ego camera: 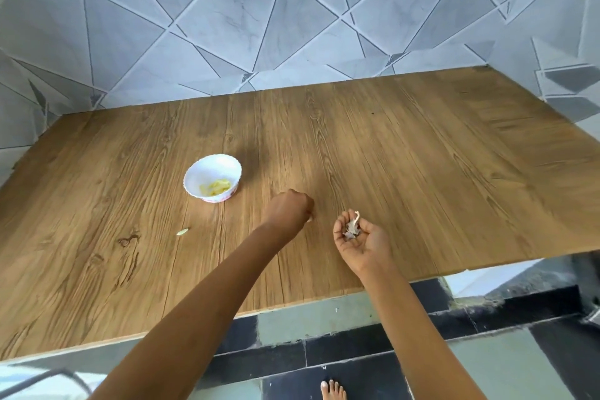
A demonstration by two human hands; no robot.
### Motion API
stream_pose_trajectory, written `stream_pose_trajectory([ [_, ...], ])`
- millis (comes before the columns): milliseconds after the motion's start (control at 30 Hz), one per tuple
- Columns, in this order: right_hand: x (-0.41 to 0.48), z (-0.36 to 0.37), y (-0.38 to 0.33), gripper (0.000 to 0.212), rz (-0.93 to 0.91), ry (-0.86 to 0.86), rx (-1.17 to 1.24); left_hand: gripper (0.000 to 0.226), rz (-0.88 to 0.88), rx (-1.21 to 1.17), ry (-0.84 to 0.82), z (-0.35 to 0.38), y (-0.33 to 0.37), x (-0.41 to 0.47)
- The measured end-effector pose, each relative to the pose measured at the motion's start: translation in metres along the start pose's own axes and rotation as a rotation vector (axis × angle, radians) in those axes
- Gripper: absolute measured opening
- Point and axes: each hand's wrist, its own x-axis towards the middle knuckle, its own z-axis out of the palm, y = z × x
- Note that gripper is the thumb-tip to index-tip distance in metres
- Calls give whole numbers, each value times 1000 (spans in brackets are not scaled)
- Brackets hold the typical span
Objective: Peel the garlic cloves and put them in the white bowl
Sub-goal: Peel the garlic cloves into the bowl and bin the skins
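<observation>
A right hand [360, 237] cups garlic skins [352, 226] in half-curled fingers; the left hand [287, 209] bunches its fingers over a pale scrap [310, 219] on the desk [422, 172], grip unclear. A white bowl [194, 172] sits beyond.

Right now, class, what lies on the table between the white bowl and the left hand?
Only bare wooden table lies between the white bowl and the left hand, as the head view shows; the loose clove lies off that line.
</observation>
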Motion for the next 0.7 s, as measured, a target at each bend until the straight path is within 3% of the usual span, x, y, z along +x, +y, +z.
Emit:
stream_pose_trajectory([
  [200, 8, 5, 6, 27, 17, -8, -56, 20, 158, 186, -40, -5, -5, -6],
  [367, 14, 14, 20, 30, 52, -22, -103, 10, 99, -294, 151, -18, -19, -15],
  [500, 19, 26, 43, 26, 100, -19, -175, 16, 197, -267, 194, -36, -16, -39],
  [700, 17, 44, 84, 26, 191, -78, -317, 10, -194, -457, 406, -42, -32, -76],
])
